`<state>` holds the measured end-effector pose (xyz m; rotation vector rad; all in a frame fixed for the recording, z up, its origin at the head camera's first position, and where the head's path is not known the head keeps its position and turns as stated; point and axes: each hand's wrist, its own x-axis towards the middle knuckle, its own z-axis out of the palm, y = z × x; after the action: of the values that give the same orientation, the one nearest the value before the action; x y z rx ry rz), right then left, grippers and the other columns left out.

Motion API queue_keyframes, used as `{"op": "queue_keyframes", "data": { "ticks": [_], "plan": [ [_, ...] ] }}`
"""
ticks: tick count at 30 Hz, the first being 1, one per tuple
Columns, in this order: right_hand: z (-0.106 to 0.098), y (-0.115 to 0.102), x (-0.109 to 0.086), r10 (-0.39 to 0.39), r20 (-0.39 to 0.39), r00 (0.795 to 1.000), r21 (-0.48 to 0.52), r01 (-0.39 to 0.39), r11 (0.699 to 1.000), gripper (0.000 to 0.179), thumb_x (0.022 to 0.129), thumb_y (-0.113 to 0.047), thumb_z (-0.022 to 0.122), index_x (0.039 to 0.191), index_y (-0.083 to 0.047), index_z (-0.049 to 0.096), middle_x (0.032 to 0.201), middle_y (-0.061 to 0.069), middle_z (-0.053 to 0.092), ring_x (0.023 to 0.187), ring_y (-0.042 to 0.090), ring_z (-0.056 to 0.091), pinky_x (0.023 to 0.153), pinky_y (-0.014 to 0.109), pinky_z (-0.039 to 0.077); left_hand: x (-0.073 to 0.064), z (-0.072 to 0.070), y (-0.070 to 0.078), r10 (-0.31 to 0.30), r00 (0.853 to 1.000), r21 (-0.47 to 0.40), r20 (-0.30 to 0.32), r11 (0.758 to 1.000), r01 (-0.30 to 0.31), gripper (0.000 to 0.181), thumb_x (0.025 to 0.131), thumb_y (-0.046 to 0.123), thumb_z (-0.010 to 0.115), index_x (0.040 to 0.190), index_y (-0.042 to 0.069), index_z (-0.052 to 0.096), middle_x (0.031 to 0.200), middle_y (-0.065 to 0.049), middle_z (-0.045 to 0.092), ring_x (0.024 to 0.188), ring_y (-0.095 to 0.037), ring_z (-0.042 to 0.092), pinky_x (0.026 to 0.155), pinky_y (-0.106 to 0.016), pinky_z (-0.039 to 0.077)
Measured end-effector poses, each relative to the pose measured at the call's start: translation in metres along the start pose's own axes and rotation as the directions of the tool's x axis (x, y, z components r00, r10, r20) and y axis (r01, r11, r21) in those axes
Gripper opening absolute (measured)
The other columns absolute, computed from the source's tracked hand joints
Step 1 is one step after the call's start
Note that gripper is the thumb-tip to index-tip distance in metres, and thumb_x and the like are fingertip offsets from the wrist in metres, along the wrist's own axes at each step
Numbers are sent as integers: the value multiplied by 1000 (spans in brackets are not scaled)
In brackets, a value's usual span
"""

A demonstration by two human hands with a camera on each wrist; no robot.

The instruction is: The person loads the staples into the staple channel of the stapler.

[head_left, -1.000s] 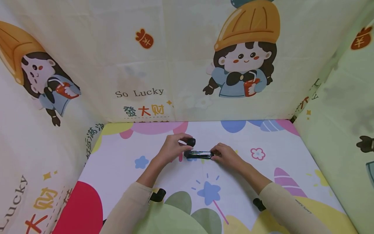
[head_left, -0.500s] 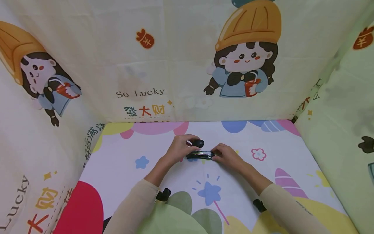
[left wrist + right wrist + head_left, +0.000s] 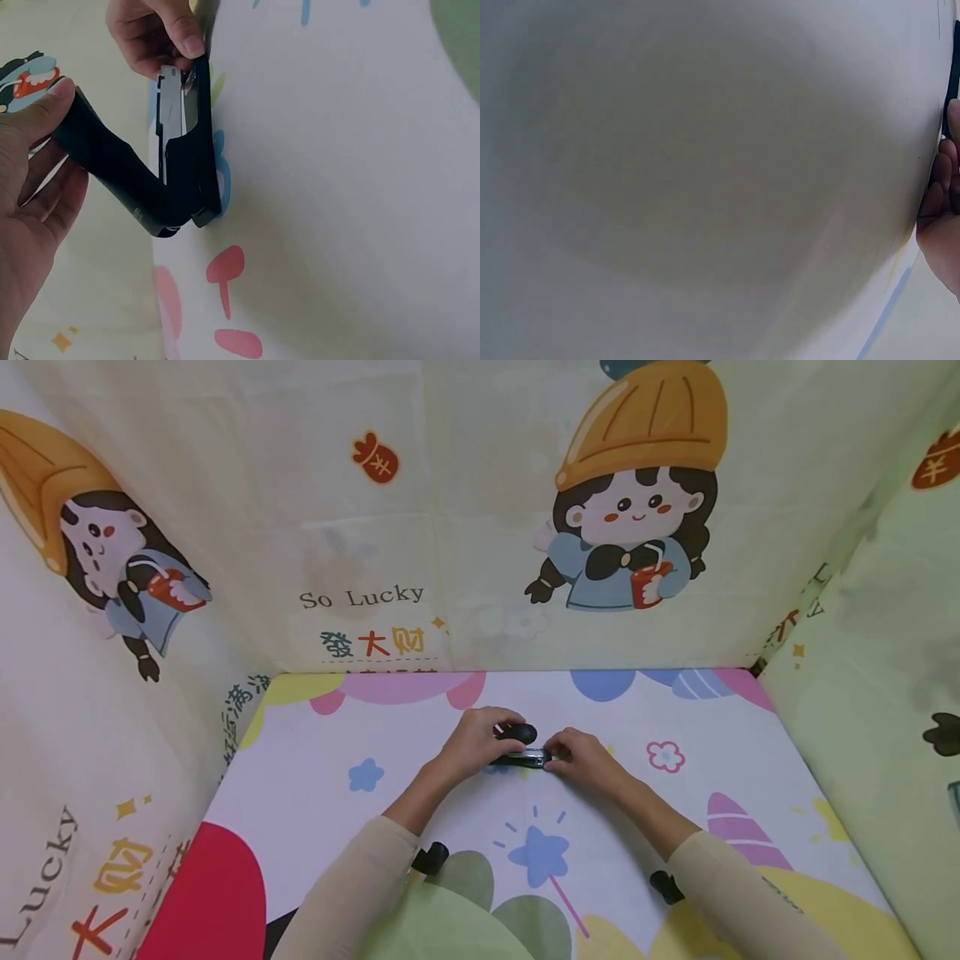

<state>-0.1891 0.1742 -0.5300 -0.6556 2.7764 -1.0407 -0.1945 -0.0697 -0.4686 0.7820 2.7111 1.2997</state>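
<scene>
A black stapler lies on the cloth-covered table, its top cover swung up from the base and the silver staple channel exposed. My left hand pinches the free end of that cover between thumb and fingers. At the base's opposite end, the thumb and fingers of my right hand grip it. In the head view, the left fingers hide part of the stapler near its hinge. Only the edge of my right hand shows in the right wrist view, beside a dark sliver of the stapler.
Patterned cloth walls enclose the table on the back, left and right. A printed cloth covers the tabletop. Black wrist cameras sit at both sleeves.
My left hand has moved right, bringing the lifted cover rightward, closer over the base. My right hand stays put on the base's end.
</scene>
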Motion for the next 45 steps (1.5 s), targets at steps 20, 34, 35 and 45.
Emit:
{"op": "queue_keyframes", "data": {
  "ticks": [20,34,35,45],
  "plan": [
    [1,2,0,8,-7,1000,0,-8,1000,25,87,-17,84,107,-5,74,97,3,67,86,12,59,78,28,52,11,16,0,-2,992,111,125,994,-12,33,88,21,83,119,9,76,115,-5,77,108,-21,68,98,-38,53],
    [1,3,0,13,-7,1000,-3,-13,1000,26,87,-18,84,107,-5,74,96,3,67,83,11,57,75,27,50,14,29,-8,36,985,196,171,978,-69,30,90,15,81,118,8,76,115,-6,77,111,-22,67,102,-38,52],
    [1,3,0,12,-7,1000,-5,-13,1000,26,87,-18,84,107,-5,74,96,3,67,83,10,57,76,27,50,14,28,-8,38,985,192,170,979,-71,30,90,15,81,118,8,76,115,-6,77,112,-22,67,102,-38,52],
    [1,3,0,13,-12,1000,10,-13,1000,26,87,-16,84,107,-4,74,97,4,67,85,12,60,77,28,52,5,22,-15,45,989,174,139,982,-69,26,92,15,79,117,7,76,113,-6,76,110,-20,70,101,-37,53]
  ]
}}
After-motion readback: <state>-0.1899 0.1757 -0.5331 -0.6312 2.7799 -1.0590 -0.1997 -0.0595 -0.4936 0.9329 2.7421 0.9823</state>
